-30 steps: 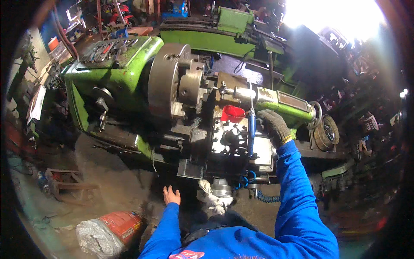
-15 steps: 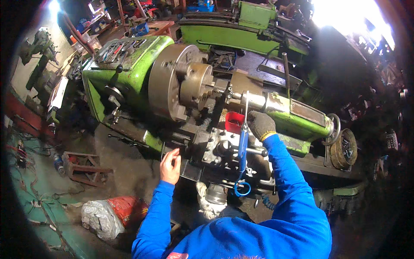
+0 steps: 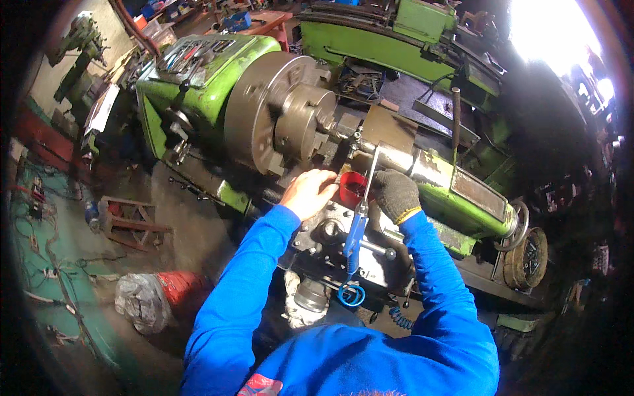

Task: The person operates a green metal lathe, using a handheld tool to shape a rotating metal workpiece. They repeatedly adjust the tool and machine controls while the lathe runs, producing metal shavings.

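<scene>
My bare left hand (image 3: 308, 194) reaches over the lathe's tool post (image 3: 328, 231), fingers stretched out and slightly parted, with nothing visible in them. Its fingertips are close to a red cup (image 3: 353, 187) standing on the carriage. Across the cup is my right hand (image 3: 397, 197) in a dark knitted glove, its fingers curled in; what they may hold is hidden. A blue air blow gun (image 3: 355, 236) with a long metal nozzle lies between my hands, beside the cup. Behind them a metal workpiece (image 3: 340, 132) sits between the chuck (image 3: 305, 123) and the tailstock (image 3: 456, 179).
The green headstock (image 3: 205, 86) carries several hand tools on top. An upright lever (image 3: 456, 125) and a handwheel (image 3: 515, 228) stand at the tailstock. A rag (image 3: 295, 300) hangs at the carriage front. A red metal stand (image 3: 134, 223) and a sack (image 3: 142, 303) are on the floor at left.
My left hand has moved forward and right, from beside the carriage to near the red cup. My right hand stays close to the cup. The whole view has shifted slightly.
</scene>
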Tool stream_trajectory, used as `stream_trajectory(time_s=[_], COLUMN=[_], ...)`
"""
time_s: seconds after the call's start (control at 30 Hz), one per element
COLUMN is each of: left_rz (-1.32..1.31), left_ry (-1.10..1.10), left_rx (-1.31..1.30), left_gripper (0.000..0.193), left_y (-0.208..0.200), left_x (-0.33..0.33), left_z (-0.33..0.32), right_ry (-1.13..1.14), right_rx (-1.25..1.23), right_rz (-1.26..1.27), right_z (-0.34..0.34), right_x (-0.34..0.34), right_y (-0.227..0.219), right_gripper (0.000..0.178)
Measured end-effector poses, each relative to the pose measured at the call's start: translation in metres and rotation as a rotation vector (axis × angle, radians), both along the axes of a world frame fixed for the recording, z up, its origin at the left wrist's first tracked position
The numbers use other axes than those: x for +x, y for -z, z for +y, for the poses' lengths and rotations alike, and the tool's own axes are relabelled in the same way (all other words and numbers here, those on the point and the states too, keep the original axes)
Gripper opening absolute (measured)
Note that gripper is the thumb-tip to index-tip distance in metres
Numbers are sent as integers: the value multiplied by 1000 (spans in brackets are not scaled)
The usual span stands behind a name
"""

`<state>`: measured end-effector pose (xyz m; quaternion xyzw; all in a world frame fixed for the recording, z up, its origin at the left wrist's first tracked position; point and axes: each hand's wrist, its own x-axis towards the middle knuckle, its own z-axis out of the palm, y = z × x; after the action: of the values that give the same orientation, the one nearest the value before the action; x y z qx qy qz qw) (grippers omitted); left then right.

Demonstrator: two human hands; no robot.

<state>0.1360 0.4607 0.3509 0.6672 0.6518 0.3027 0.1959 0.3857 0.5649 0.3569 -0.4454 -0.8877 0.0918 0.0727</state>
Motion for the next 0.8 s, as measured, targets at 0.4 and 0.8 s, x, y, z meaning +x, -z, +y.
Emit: stream_trajectory(time_s=[0.4,0.8], left_rz=[-73,-203], left_ry=[11,-2], left_rx=[-411,-485], left_gripper=[62,65], left_y=[26,27], left_x=[14,16], left_z=[34,33], right_ry=[-88,11], right_rx=[29,3], right_rz=[-106,104], right_z=[5,-12], right_x=[-15,-2], right_y=[18,-4], right_gripper=[26,29])
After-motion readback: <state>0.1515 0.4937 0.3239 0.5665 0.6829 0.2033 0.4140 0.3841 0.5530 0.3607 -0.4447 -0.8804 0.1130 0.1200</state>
